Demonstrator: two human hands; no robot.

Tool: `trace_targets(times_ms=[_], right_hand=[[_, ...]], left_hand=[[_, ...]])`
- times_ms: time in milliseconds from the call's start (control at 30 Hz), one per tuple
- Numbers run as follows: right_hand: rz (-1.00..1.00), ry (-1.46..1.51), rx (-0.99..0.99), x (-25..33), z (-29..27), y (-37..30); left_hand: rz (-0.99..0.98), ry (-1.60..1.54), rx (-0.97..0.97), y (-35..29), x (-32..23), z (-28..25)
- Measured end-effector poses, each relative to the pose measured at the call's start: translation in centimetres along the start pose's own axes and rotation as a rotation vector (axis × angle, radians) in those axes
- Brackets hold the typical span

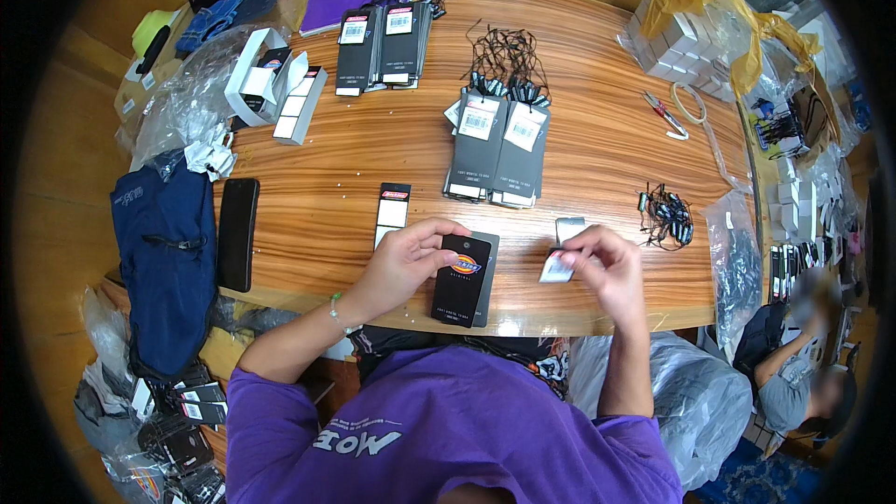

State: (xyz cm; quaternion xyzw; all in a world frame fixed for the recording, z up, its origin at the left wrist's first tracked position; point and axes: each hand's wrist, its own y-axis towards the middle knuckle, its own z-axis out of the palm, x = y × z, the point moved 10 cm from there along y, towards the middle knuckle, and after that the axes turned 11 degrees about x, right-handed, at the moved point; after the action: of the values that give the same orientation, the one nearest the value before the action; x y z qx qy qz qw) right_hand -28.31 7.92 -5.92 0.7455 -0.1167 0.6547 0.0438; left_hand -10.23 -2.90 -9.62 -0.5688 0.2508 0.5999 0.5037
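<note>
Close to the table's front edge, my left hand (pixel 422 257) pinches a black hang tag (pixel 459 294) with a coloured logo and a punched hole. Behind it, a grey tag (pixel 491 271) peeks out at the right. My right hand (pixel 609 266) is closed on a small white tag (pixel 557 268) with dark print, held apart from the black one. Just beyond those fingers lies another small pale tag (pixel 570 225). Black-and-white tags (pixel 392 210) lie beyond my left hand. Farther off, two piles of grey hang tags (pixel 479 154) carry white stickers and black strings (pixel 504 56).
A tangle of black strings (pixel 665 217) lies at the right, below red-handled snips (pixel 665 117) and a tape ring (pixel 689 103). More tag stacks (pixel 399 51), an open white box (pixel 257 84) and a phone (pixel 238 233) occupy the left. A person (pixel 803 392) sits at far right.
</note>
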Motion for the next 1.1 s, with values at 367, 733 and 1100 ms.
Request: trace_targets(times_ms=[367, 733, 1100], right_hand=[[-0.236, -0.115, -0.039, 2.5, 3.6, 0.0], [0.041, -1.009, -0.532, -0.4, -12.4, -1.9], [0.067, -1.032, -0.444, 1.1, -13.3, 0.4]], left_hand=[[0.164, 0.051, -0.04, 0.0, -2.1, 1.0], [0.158, -0.072, 0.01, 0.3, -1.1, 0.8], [0.169, -0.028, 0.095, -0.3, -4.7, 1.7]])
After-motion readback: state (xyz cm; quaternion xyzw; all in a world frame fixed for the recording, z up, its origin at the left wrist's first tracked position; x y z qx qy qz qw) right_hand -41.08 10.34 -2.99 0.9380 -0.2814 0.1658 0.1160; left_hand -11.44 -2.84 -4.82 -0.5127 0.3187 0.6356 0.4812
